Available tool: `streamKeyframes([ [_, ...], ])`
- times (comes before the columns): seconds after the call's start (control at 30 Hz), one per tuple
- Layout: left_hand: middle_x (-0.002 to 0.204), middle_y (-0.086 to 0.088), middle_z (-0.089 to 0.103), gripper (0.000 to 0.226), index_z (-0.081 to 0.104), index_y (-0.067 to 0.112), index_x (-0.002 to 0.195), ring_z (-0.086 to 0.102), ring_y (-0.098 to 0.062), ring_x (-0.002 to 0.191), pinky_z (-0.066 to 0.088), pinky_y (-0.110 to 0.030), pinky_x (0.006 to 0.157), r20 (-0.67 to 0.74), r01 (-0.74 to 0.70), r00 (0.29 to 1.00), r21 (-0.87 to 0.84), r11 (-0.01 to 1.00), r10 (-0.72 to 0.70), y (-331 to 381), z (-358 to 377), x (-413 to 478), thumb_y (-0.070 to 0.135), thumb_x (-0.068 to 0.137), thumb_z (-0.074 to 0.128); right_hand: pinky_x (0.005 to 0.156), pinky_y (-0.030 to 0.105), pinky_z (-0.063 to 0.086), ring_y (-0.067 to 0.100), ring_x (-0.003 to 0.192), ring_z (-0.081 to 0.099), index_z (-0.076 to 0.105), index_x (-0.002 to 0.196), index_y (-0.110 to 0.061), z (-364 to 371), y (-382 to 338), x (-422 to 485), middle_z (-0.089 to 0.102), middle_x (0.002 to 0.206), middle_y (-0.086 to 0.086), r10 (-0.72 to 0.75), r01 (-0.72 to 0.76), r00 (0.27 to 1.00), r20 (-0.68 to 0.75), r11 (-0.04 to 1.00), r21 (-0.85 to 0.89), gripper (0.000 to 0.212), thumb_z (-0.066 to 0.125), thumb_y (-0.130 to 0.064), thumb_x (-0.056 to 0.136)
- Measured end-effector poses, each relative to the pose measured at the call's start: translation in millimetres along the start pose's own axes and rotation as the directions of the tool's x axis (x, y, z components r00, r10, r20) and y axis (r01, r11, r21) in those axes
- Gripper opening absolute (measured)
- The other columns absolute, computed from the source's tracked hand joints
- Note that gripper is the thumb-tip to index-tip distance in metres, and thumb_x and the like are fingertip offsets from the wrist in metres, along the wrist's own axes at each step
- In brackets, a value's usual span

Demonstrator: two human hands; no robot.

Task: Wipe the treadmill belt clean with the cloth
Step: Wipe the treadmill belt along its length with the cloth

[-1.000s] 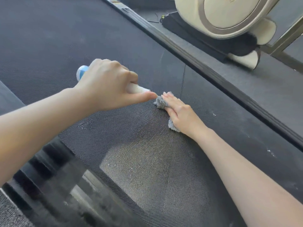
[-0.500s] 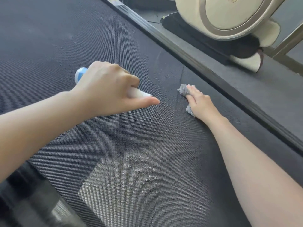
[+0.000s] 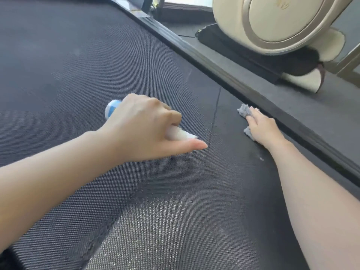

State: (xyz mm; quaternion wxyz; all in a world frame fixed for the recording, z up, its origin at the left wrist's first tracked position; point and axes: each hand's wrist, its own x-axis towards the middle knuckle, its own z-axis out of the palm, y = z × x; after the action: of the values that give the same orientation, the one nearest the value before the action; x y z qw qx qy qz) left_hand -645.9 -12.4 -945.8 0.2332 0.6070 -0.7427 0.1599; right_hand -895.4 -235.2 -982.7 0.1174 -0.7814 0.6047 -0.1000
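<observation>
One cloth (image 3: 243, 110) now nearer side rail (image 3: 220, 75), right hand (image 3: 263, 129) flat on it, left hand (image 3: 144, 125) gripping bottle (image 3: 112, 111)

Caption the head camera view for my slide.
Right hand presses grey cloth on treadmill belt; left hand holds a bottle.

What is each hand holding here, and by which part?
The left hand grips a small white bottle round its middle, both ends sticking out. The right hand holds nothing; it presses flat on the grey cloth on the belt.
</observation>
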Motion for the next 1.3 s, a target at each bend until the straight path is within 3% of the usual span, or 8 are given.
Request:
streamKeyframes([
  [0.1,0.042,0.010,0.032,0.068,0.035,0.016,0.047,0.032,-0.017,0.035,0.005,-0.015,0.049,0.035,0.016,0.999,-0.012,1.000,-0.015,3,1,3,0.076,0.078,0.032,0.115,0.035,0.010,0.031,0.141,0.018,0.028,0.146,-0.019,-3,12,3,0.020,0.155,0.002,0.010,-0.010,1.000,0.003,0.999,-0.043,0.046,0.030,-0.027,0.101],
  [0.43,0.042,0.009,0.026,0.066,0.030,0.017,0.047,0.027,-0.015,0.034,0.005,-0.014,0.048,0.063,-0.010,0.998,0.014,1.000,0.009,4,-4,-2,0.074,0.079,0.036,0.112,0.032,0.014,0.032,0.139,0.023,0.028,0.146,-0.018,-12,34,-19,0.022,0.154,0.004,0.028,-0.029,1.000,-0.007,0.997,-0.075,0.046,0.033,-0.027,0.100],
  [0.57,0.042,0.008,0.033,0.070,0.037,0.014,0.046,0.033,-0.018,0.034,0.007,-0.014,0.047,0.061,-0.001,0.998,0.012,1.000,0.000,-3,-10,-8,0.076,0.079,0.033,0.109,0.034,0.017,0.036,0.135,0.028,0.033,0.142,-0.011,-12,34,-40,0.028,0.152,0.009,0.038,-0.039,0.999,-0.023,0.998,-0.054,0.044,0.034,-0.024,0.100],
  [0.83,0.041,0.009,0.034,0.069,0.036,0.014,0.046,0.031,-0.017,0.034,0.006,-0.014,0.049,0.019,-0.030,0.999,-0.037,0.999,0.030,1,-19,-11,0.075,0.079,0.034,0.107,0.033,0.023,0.034,0.135,0.030,0.035,0.142,-0.020,-2,-1,-88,0.033,0.150,0.005,0.028,-0.027,1.000,-0.009,0.998,0.053,0.042,0.036,-0.026,0.100],
  [1.03,0.042,0.009,0.034,0.070,0.036,0.015,0.047,0.030,-0.016,0.035,0.008,-0.014,0.049,-0.010,-0.050,0.999,-0.092,0.995,0.049,-2,-31,-21,0.076,0.079,0.033,0.106,0.027,0.023,0.024,0.136,0.030,0.039,0.139,-0.012,10,-42,-138,0.036,0.148,0.004,-0.136,0.135,0.991,0.002,0.987,0.091,0.041,0.041,-0.019,0.099],
  [1.2,0.043,0.006,0.040,0.075,0.044,0.012,0.048,0.035,-0.018,0.037,0.010,-0.015,0.047,-0.040,-0.051,0.998,-0.134,0.990,0.046,-13,-41,-29,0.078,0.079,0.027,0.112,0.016,0.007,-0.002,0.137,0.012,0.032,0.144,-0.023,24,-73,-185,0.024,0.146,-0.018,-0.273,0.266,0.961,0.038,0.955,0.129,0.048,0.043,-0.022,0.098],
  [1.3,0.044,0.005,0.038,0.074,0.044,0.012,0.048,0.034,-0.020,0.039,0.012,-0.015,0.047,-0.060,-0.068,0.996,-0.159,0.985,0.059,-18,-47,-34,0.078,0.080,0.029,0.111,0.011,0.003,-0.008,0.135,0.007,0.031,0.144,-0.022,31,-90,-210,0.022,0.142,-0.022,-0.324,0.316,0.945,0.041,0.938,0.141,0.047,0.043,-0.020,0.098],
])
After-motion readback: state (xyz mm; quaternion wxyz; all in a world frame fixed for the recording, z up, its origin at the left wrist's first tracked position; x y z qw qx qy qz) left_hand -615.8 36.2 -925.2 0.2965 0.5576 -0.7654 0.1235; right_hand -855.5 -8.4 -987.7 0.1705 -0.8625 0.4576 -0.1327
